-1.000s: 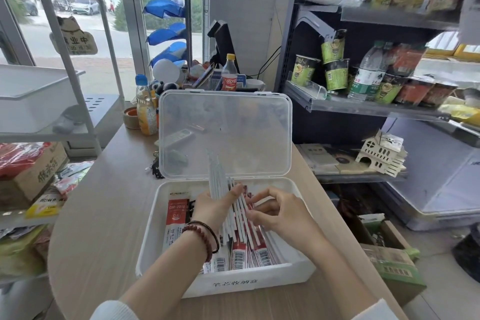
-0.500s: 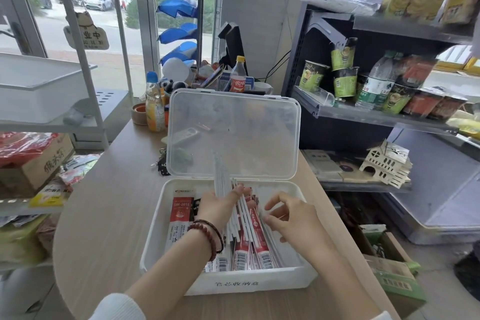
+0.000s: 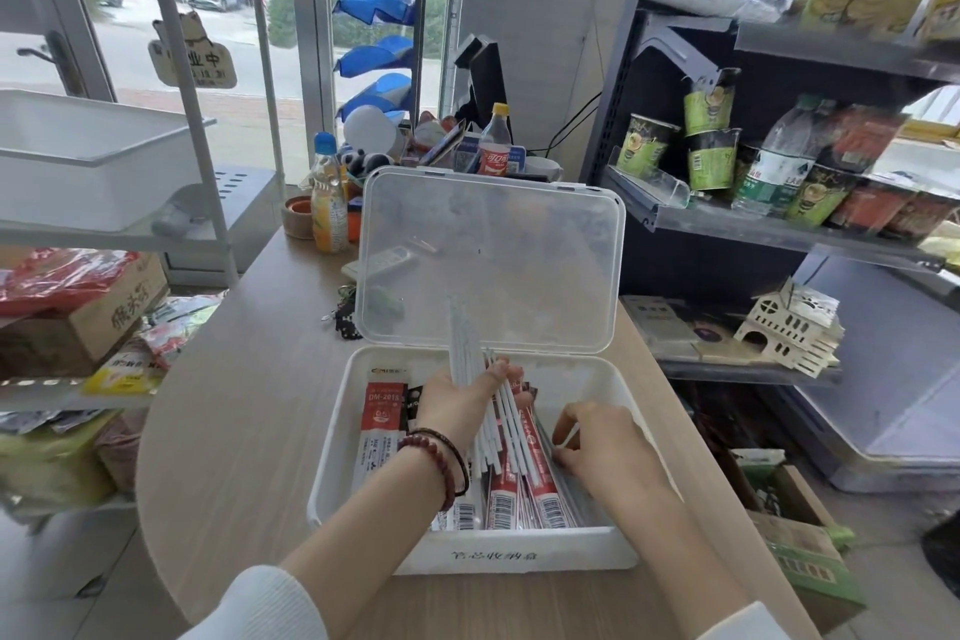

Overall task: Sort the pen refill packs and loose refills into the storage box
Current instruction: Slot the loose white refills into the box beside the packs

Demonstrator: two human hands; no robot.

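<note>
A white storage box stands open on the wooden counter, its clear lid upright at the back. Inside lie red-and-white refill packs, with one more pack at the left wall. My left hand grips a bundle of loose white refills that sticks up and back over the box. My right hand is down in the right part of the box, pinching a single white refill between thumb and fingers.
Bottles and small clutter stand on the counter behind the box, with keys by the lid's left edge. A dark shelf unit with cups and bottles stands close on the right. A white rack is at the left.
My right hand has moved away from the bundle, down and right into the box, and now pinches one refill. My left hand keeps hold of the bundle.
</note>
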